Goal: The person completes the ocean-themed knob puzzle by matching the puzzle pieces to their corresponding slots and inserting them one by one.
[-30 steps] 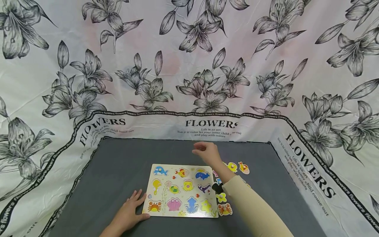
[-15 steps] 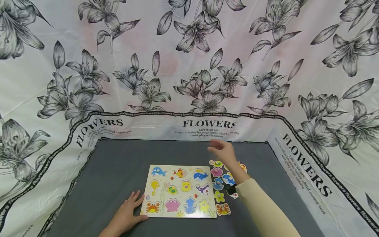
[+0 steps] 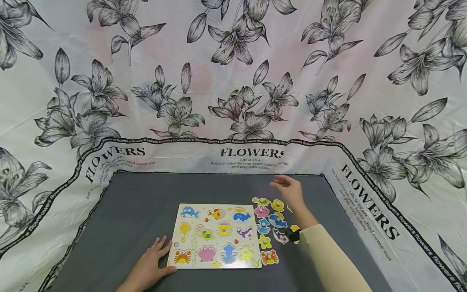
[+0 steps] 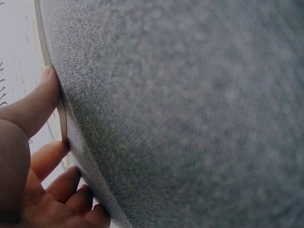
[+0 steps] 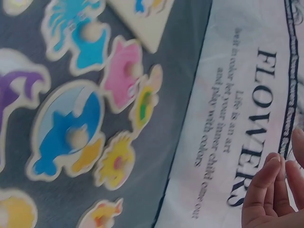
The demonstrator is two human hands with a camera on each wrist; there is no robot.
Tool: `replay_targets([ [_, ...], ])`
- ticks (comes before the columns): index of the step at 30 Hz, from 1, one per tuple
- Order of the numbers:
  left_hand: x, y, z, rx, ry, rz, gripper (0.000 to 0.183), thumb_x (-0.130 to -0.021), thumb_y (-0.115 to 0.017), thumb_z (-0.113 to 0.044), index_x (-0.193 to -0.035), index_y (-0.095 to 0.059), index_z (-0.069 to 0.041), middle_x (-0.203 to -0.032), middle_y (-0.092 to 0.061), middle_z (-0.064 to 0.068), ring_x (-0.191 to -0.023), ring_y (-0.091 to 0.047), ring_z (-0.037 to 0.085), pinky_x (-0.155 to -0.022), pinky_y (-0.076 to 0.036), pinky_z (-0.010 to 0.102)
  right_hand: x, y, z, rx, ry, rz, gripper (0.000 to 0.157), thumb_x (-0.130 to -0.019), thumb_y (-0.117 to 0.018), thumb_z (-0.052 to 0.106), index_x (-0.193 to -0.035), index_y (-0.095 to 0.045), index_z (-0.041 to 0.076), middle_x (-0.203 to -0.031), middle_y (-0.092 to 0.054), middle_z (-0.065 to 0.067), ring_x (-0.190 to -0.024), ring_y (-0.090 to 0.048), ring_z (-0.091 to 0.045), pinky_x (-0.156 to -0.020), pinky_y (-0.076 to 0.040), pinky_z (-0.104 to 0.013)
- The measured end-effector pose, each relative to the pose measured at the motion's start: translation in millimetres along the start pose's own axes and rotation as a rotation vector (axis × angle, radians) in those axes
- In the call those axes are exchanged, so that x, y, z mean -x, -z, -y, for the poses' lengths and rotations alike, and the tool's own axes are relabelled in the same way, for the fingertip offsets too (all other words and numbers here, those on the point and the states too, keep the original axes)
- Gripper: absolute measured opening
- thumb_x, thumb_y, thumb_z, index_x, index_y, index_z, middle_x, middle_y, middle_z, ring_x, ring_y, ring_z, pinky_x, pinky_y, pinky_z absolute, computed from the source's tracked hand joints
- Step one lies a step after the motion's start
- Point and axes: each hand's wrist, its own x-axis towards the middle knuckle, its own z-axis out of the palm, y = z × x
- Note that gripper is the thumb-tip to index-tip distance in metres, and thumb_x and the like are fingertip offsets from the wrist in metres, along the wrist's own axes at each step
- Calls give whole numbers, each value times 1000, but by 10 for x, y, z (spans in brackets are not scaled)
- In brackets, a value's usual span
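A pale puzzle board point(image 3: 215, 240) printed with sea animals lies on the dark grey tabletop. My left hand point(image 3: 149, 263) is at its lower left corner. In the left wrist view, the thumb point(image 4: 47, 88) touches one edge of the board, and the other fingers spread past the thumb. My right hand point(image 3: 290, 192) hovers beyond the loose puzzle pieces, its fingers loosely bent with nothing between them. Below it lie the whale piece point(image 5: 61, 123), the yellow octopus piece point(image 3: 277, 205) and the turtle piece point(image 3: 262, 201). The right forearm hides some pieces.
Along the board's right side lie a pink shell piece point(image 3: 261, 211), a blue squid piece point(image 3: 263, 226), a star piece point(image 3: 265, 242) and a crab piece point(image 3: 269, 257). A purple piece point(image 3: 280, 235) sits near the right sleeve. White flower-printed cloth point(image 3: 233, 162) borders the tabletop.
My right hand has moved rightward, from behind the board to beyond the loose pieces, uncovering more of them. The left hand stays at the board's corner. The head view has shifted slightly.
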Motion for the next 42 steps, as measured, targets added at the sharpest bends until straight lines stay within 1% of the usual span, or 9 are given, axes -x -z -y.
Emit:
replay_targets([
  [3, -26, -18, -7, -7, 1, -9, 100, -69, -85, -56, -149, -51, -7, -161, -34, 24, -150, -22, 48, -117, -25, 69, -4, 76, -75, 15, -15, -27, 37, -94, -76, 24, -126, -69, 8, -115, -73, -13, -97, -70, -19, -77, -59, -22],
  [7, -31, -25, -8, -7, 6, -13, 100, -69, -86, -55, -148, -51, -6, -160, -34, 24, -150, -22, 48, -116, -25, 69, -52, 152, -209, 15, -56, -49, 36, -93, -76, 26, -125, -70, 11, -115, -73, -12, -96, -69, -18, -78, -59, -24],
  [14, -20, -20, -13, 3, 5, -11, 99, -69, -86, -54, -148, -51, -6, -160, -34, 24, -150, -22, 48, -117, -24, 70, -97, 247, -489, 70, -93, -104, 41, -93, -76, 28, -127, -69, 7, -115, -72, -14, -98, -69, -24, -67, -53, -14],
  [22, -28, -10, -15, 3, 12, -12, 99, -69, -86, -54, -148, -51, -6, -160, -34, 24, -150, -22, 48, -117, -24, 69, -68, 253, -770, 124, -166, -166, 36, -91, -78, 21, -119, -71, 0, -108, -72, -20, -86, -70, -27, -57, -51, -14],
  [26, -29, 2, -14, 11, 17, -10, 99, -69, -87, -53, -148, -51, -5, -160, -34, 25, -150, -21, 49, -117, -23, 70, -55, 217, -861, 174, -209, -171, 34, -92, -77, 21, -117, -70, -1, -107, -70, -21, -91, -67, -30, -63, -54, -22],
  [30, -34, 7, -12, 26, 30, 4, 99, -69, -87, -53, -148, -51, -6, -160, -33, 25, -150, -20, 49, -117, -22, 70, -47, 195, -928, 210, -227, -174, 34, -92, -77, 19, -115, -69, -4, -108, -69, -23, -105, -57, -36, -78, -55, -39],
  [33, -43, 0, -2, 25, 38, 11, 100, -69, -87, -53, -149, -50, -6, -161, -33, 24, -151, -20, 49, -117, -22, 70, -37, 190, -978, 244, -237, -163, 33, -91, -77, 17, -112, -69, -6, -107, -67, -24, -105, -54, -38, -84, -53, -48],
  [37, -58, -16, 13, 19, 31, 14, 100, -68, -87, -53, -149, -50, -7, -161, -33, 23, -151, -21, 48, -117, -22, 69, -5, 198, -1047, 303, -250, -148, 30, -89, -78, 15, -106, -69, -7, -101, -68, -25, -96, -58, -38, -81, -53, -50],
  [42, -62, -25, 29, 11, 27, 13, 100, -67, -88, -52, -149, -51, -7, -160, -34, 23, -150, -22, 48, -117, -22, 69, 6, 191, -1100, 327, -236, -133, 26, -87, -79, 14, -101, -70, -7, -92, -69, -22, -87, -59, -36, -75, -51, -47],
])
